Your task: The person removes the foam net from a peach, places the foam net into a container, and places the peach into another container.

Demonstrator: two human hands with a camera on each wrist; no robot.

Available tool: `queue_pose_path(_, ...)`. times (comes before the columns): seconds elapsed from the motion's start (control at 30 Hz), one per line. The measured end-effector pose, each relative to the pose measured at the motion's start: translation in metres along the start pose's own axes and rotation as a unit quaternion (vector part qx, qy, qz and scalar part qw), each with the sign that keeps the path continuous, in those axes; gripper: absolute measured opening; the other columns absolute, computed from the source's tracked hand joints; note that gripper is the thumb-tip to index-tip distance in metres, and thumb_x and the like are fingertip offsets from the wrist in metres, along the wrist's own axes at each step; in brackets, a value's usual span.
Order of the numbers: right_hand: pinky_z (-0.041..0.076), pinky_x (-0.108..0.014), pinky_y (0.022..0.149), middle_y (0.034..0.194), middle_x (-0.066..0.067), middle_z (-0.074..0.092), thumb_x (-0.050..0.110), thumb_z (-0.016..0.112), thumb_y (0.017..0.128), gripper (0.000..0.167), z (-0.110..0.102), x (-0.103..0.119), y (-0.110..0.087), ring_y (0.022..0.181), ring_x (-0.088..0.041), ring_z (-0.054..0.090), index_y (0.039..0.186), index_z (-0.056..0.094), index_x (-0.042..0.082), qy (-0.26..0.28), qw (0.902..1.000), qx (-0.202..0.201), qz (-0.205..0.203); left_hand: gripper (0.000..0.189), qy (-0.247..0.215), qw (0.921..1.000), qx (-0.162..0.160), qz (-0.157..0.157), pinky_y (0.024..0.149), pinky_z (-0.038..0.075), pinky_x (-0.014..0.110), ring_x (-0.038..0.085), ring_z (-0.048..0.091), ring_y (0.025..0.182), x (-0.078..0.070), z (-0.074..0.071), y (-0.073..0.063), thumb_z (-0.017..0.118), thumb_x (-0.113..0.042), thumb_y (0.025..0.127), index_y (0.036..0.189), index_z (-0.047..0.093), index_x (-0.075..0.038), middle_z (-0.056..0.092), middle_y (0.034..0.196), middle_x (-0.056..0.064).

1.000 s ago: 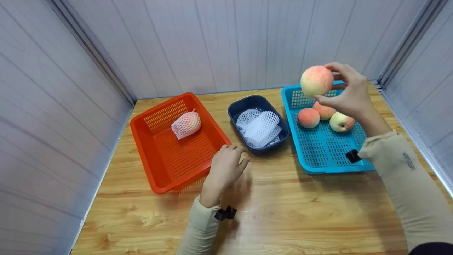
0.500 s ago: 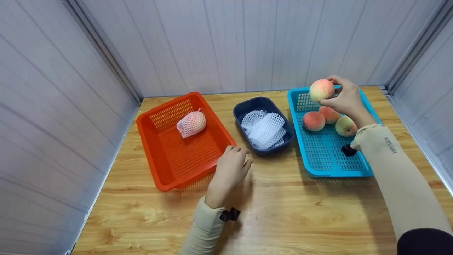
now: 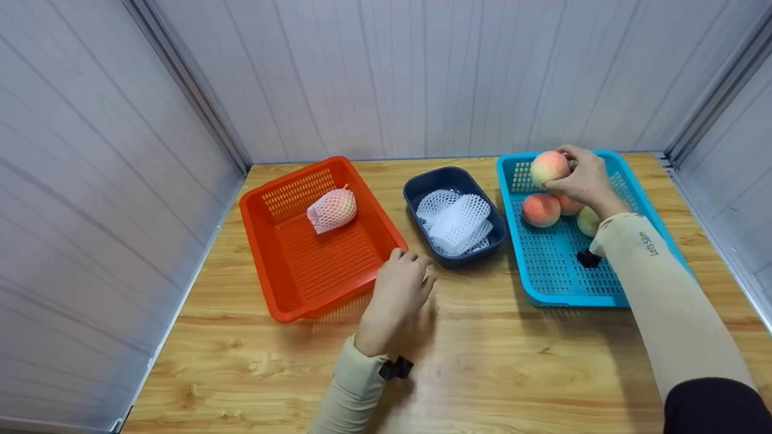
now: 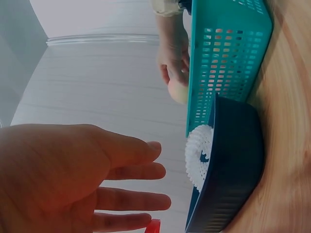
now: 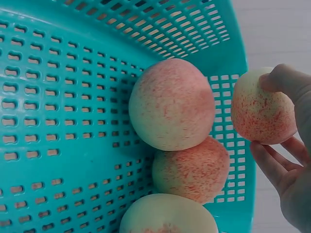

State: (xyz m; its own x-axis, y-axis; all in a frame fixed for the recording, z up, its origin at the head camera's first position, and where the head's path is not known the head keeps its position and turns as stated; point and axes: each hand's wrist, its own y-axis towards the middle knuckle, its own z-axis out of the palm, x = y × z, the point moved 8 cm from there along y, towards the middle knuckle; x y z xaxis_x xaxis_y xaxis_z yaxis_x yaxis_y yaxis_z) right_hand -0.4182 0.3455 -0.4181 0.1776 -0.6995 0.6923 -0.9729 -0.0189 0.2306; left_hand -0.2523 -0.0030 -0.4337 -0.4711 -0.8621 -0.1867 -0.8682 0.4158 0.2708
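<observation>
My right hand (image 3: pixel 588 178) pinches a pink-and-yellow peach (image 3: pixel 549 169) between thumb and fingers, over the far end of the blue basket (image 3: pixel 546 298). Below it, several peaches (image 3: pixel 541 210) lie together in that basket; the hand and sleeve partly cover some of them. In the right wrist view, the held peach (image 5: pixel 263 107) is near the basket's rim, apart from the others. My left hand (image 3: pixel 399 289) is beside the near right corner of the red basket (image 3: pixel 289 314), holding nothing. From the left wrist, its fingers (image 4: pixel 133 199) look straight and relaxed.
Between the two baskets stands a dark blue bin (image 3: pixel 443 175) with white foam net sleeves (image 3: pixel 461 223) inside. A peach in a foam net (image 3: pixel 333 211) lies in the red basket. Pale panel walls (image 3: pixel 386 78) enclose the wooden table (image 3: pixel 482 374) at the back and sides.
My right hand has lowered the peach toward the far end of the blue basket. The left hand has stayed by the red basket's corner. The head view has shifted slightly.
</observation>
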Motion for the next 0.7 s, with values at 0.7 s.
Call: queue_pose_path(0.7, 0.043, -0.057, 0.09, 0.129, -0.026, 0.051, 0.012, 0.074, 0.085, 0.054, 0.017, -0.01, 0.001, 0.115, -0.041, 0.05, 0.132, 0.051, -0.002, -0.027, 0.9979, 0.048, 0.034, 0.024, 0.003, 0.9997, -0.011, 0.02, 0.088, 0.044, 0.044, 0.033, 0.052, 0.108, -0.001, 0.006, -0.007, 0.073, -0.031, 0.086, 0.103, 0.073, -0.013, 0.07, 0.097, 0.005)
